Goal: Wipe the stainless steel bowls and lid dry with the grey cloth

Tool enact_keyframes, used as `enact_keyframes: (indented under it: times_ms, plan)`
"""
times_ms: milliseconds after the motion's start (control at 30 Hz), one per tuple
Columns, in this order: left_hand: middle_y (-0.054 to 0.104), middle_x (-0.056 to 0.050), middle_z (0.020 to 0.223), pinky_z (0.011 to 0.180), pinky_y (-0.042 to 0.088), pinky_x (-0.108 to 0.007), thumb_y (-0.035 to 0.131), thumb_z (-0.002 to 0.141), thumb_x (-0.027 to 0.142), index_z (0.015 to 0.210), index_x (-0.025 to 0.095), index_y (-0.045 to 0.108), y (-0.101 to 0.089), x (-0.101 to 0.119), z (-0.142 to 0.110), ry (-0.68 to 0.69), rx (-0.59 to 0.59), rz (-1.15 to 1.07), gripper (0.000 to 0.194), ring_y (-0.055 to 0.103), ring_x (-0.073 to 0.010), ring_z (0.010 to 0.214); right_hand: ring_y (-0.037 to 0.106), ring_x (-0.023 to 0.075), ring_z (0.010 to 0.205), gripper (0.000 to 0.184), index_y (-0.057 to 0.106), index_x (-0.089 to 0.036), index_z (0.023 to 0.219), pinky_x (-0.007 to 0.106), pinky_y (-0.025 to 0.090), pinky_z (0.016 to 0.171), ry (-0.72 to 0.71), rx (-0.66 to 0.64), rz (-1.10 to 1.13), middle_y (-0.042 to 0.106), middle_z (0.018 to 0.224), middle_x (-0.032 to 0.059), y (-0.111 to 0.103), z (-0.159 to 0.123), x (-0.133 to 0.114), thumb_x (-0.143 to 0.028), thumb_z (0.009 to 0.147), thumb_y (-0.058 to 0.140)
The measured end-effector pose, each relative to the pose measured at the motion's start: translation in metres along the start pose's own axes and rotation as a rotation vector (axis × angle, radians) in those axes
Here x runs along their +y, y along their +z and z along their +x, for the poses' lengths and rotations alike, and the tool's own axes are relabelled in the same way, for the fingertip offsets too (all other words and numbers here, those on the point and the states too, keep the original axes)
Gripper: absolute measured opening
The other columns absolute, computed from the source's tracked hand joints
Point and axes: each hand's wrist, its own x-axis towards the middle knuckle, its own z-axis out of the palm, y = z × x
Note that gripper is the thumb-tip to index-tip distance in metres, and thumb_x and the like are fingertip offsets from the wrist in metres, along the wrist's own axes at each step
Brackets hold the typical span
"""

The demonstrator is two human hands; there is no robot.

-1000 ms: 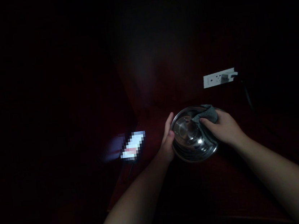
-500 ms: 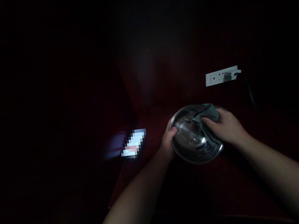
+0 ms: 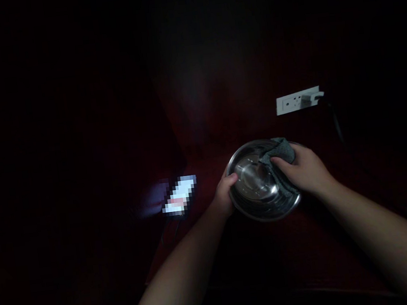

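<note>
A shiny metal bowl (image 3: 253,178) is held up between my hands, its inside tilted toward me. My left hand (image 3: 226,193) grips the bowl's left rim, thumb over the edge and the other fingers hidden behind. At the right rim, my right hand (image 3: 307,167) is closed on a grey-green cloth (image 3: 281,155). The cloth is folded over the rim, and part of it hangs down inside the bowl. My right thumb presses the cloth from the inner side, while the remaining fingers are out of sight behind the rim.
A lit phone (image 3: 181,196), its screen blurred out, lies left of the bowl on a dark red surface (image 3: 205,164). On the wall at the right is a white socket plate (image 3: 286,104) with a plug (image 3: 310,100) and a dark cord (image 3: 336,121). Most surroundings are dark.
The whole view has shifted a little, so bowl, hands and socket appear slightly further left and up. Both hands keep the same hold on the bowl and cloth.
</note>
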Motion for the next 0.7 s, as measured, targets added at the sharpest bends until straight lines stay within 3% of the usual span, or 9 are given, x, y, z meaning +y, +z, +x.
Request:
enact_keyframes:
  times_ms: [333, 700]
  plan:
    - [0.073, -0.011, 0.093, 0.091, 0.046, -0.041, 0.063, 0.063, 0.032, 0.098, 0.011, 0.067, -0.0018, 0.0055, -0.0006, -0.108, -0.039, 0.009, 0.042, 0.064, -0.0324, 0.102, 0.064, 0.0246, 0.087, 0.026, 0.066, -0.016, 0.097, 0.037, 0.05, 0.079, -0.061, 0.002, -0.073, 0.069, 0.096, 0.0094, 0.0, -0.0001, -0.0024, -0.03, 0.075, 0.059]
    - [0.074, -0.012, 0.09, 0.091, 0.045, -0.04, 0.066, 0.063, 0.036, 0.095, 0.01, 0.068, -0.0036, 0.0096, 0.0004, -0.192, -0.121, 0.059, 0.041, 0.065, -0.0318, 0.098, 0.063, 0.0216, 0.077, 0.023, 0.066, -0.016, 0.093, 0.033, 0.048, 0.07, -0.085, -0.057, -0.095, 0.069, 0.088, 0.0072, -0.0024, -0.0008, -0.0032, -0.03, 0.076, 0.059]
